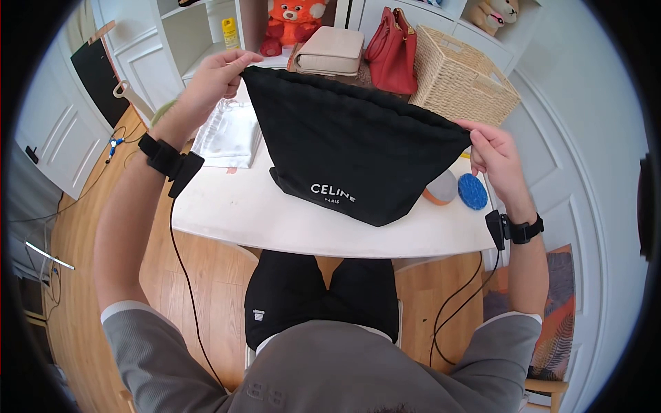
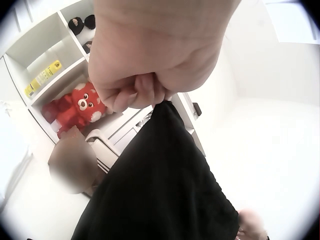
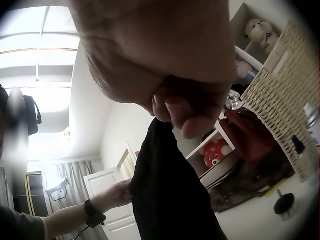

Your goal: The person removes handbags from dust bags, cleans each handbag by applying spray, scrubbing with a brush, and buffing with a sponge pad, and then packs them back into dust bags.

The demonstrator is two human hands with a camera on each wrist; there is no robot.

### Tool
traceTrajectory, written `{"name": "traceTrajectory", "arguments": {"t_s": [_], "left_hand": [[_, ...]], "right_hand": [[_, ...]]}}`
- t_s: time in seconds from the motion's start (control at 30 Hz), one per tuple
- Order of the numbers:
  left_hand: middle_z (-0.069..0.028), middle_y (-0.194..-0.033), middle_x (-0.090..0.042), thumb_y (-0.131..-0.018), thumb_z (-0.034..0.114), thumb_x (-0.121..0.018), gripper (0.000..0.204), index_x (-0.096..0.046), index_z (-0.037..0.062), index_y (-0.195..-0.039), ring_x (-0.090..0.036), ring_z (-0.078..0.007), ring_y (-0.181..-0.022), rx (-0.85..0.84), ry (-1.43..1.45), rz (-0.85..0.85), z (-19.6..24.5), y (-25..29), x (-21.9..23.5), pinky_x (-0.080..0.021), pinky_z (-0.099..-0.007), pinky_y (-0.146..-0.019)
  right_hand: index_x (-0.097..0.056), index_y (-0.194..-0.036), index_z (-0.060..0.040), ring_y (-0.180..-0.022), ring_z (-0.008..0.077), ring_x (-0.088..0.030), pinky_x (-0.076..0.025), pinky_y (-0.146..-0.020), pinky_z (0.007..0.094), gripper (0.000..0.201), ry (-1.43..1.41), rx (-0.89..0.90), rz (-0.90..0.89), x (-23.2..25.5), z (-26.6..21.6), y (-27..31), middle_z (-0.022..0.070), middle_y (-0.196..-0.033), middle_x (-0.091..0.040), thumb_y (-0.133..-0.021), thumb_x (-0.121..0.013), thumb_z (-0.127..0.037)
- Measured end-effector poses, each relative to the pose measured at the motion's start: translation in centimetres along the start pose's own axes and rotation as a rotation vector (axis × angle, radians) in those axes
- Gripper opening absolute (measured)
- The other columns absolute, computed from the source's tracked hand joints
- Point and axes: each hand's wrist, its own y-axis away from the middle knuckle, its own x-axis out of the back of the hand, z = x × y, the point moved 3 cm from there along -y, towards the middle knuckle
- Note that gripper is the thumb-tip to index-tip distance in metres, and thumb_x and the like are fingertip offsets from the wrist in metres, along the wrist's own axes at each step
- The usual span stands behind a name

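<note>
A black cloth bag (image 1: 351, 144) with white CELINE PARIS lettering is stretched wide above the white table (image 1: 227, 213), its gathered edge on top. The left hand (image 1: 219, 77) pinches its upper left corner, and the right hand (image 1: 497, 157) pinches the upper right corner. In the left wrist view the left hand (image 2: 155, 60) has curled fingers on the peak of the black cloth (image 2: 160, 175). The right wrist view has the right hand (image 3: 160, 65) gripping the other corner of the cloth (image 3: 170, 190). The bag hides part of the table behind it.
A white satin pouch (image 1: 231, 138) lies left of the bag. Right of it are a round grey-and-orange item (image 1: 442, 187) and a blue round pad (image 1: 472, 191). Along the back stand a pale pink bag (image 1: 330, 49), a red handbag (image 1: 394, 55) and a woven basket (image 1: 461, 76).
</note>
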Motion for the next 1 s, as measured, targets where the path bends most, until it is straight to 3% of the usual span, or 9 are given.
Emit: {"name": "traceTrajectory", "arguments": {"t_s": [0.13, 0.2, 0.4, 0.6, 0.73, 0.87, 0.93, 0.97, 1.0], "left_hand": [[0.0112, -0.070, -0.033, -0.114, 0.028, -0.054, 0.029, -0.071, 0.0054, -0.123, -0.028, -0.0018, -0.061, -0.023, -0.066, 0.067, -1.5, -0.5, 3.0, -0.024, -0.0214, -0.056], [0.0116, -0.070, -0.033, -0.114, 0.028, -0.054, 0.029, -0.070, 0.0054, -0.123, -0.028, -0.0015, -0.060, -0.033, -0.097, 0.094, -2.3, -0.5, 5.1, -0.023, -0.0213, -0.055], [0.0128, -0.067, -0.031, -0.114, 0.025, -0.055, 0.025, -0.069, 0.0075, -0.125, -0.027, -0.0009, -0.056, 0.101, -0.130, 0.161, -6.0, 1.2, 11.2, -0.022, -0.0215, -0.052], [0.0115, -0.066, -0.034, -0.112, 0.027, -0.058, 0.028, -0.071, 0.0079, -0.128, -0.029, -0.0026, -0.057, 0.141, -0.204, 0.235, -9.1, 2.3, 15.1, -0.025, -0.0231, -0.052], [0.0116, -0.066, -0.033, -0.112, 0.026, -0.057, 0.029, -0.071, 0.0067, -0.130, -0.029, -0.0025, -0.056, 0.203, -0.137, 0.207, -9.3, 2.7, 13.9, -0.025, -0.0229, -0.052], [0.0108, -0.066, -0.035, -0.113, 0.025, -0.056, 0.031, -0.070, 0.0013, -0.128, -0.031, -0.0030, -0.056, 0.134, 0.020, 0.246, -10.0, 1.5, 12.7, -0.026, -0.0233, -0.052], [0.0101, -0.065, -0.038, -0.113, 0.023, -0.056, 0.031, -0.071, -0.0005, -0.125, -0.034, -0.0034, -0.056, 0.153, 0.078, 0.231, -10.3, 1.3, 12.4, -0.028, -0.0237, -0.053], [0.0084, -0.068, -0.045, -0.113, 0.022, -0.056, 0.029, -0.072, 0.0000, -0.121, -0.037, -0.0032, -0.057, 0.162, -0.165, 0.193, -10.0, 1.3, 11.5, -0.029, -0.0229, -0.053], [0.0068, -0.070, -0.052, -0.113, 0.021, -0.056, 0.027, -0.074, 0.0005, -0.117, -0.040, -0.0030, -0.059, 0.171, -0.409, 0.153, -9.7, 1.3, 10.6, -0.031, -0.0221, -0.054]], "right_hand": [[-0.066, -0.142, -0.0012, -0.054, 0.0027, -0.040, -0.037, -0.052, 0.0215, 0.037, -0.079, 0.008, -0.051, 0.8, 0.1, 0.6, -0.0081, -0.065, -0.048, -0.113, -0.053, -0.019], [-0.065, -0.144, -0.0020, -0.054, 0.0025, -0.038, -0.037, -0.052, 0.0212, 0.038, 0.051, 0.018, -0.023, 2.8, 1.1, 0.2, -0.0094, -0.064, -0.044, -0.113, -0.052, -0.020], [-0.065, -0.144, -0.0018, -0.053, 0.0022, -0.034, -0.036, -0.050, 0.0216, 0.037, 0.056, -0.060, 0.038, 7.7, 5.4, 0.9, -0.0101, -0.063, -0.040, -0.112, -0.053, -0.016], [-0.066, -0.142, -0.0012, -0.052, 0.0020, -0.032, -0.035, -0.050, 0.0213, 0.036, 0.053, -0.111, 0.052, 9.2, 8.3, 2.8, -0.0102, -0.062, -0.040, -0.111, -0.053, -0.015], [-0.068, -0.139, 0.0000, -0.053, 0.0021, -0.034, -0.036, -0.050, 0.0220, 0.035, 0.009, -0.115, 0.092, 9.5, 8.7, 3.6, -0.0096, -0.062, -0.042, -0.112, -0.053, -0.016], [-0.071, -0.131, -0.0002, -0.053, 0.0029, -0.038, -0.037, -0.051, 0.0222, 0.030, 0.053, -0.158, 0.194, 7.7, 8.7, 3.6, -0.0088, -0.063, -0.045, -0.111, -0.055, -0.015], [-0.072, -0.123, 0.0005, -0.057, 0.0037, -0.046, -0.040, -0.053, 0.0226, 0.025, 0.326, -0.257, 0.088, 6.6, 9.1, 3.4, -0.0067, -0.068, -0.053, -0.109, -0.057, -0.012], [-0.071, -0.120, 0.0034, -0.068, 0.0133, -0.062, -0.049, -0.063, 0.0279, 0.022, 0.497, -0.235, 0.020, 5.3, 8.6, 3.1, 0.0030, -0.078, -0.066, -0.106, -0.058, -0.008], [-0.071, -0.120, 0.0034, -0.068, 0.0133, -0.062, -0.049, -0.063, 0.0279, 0.022, 0.497, -0.232, 0.019, 4.1, 8.2, 3.0, 0.0030, -0.078, -0.066, -0.106, -0.058, -0.008]]}}
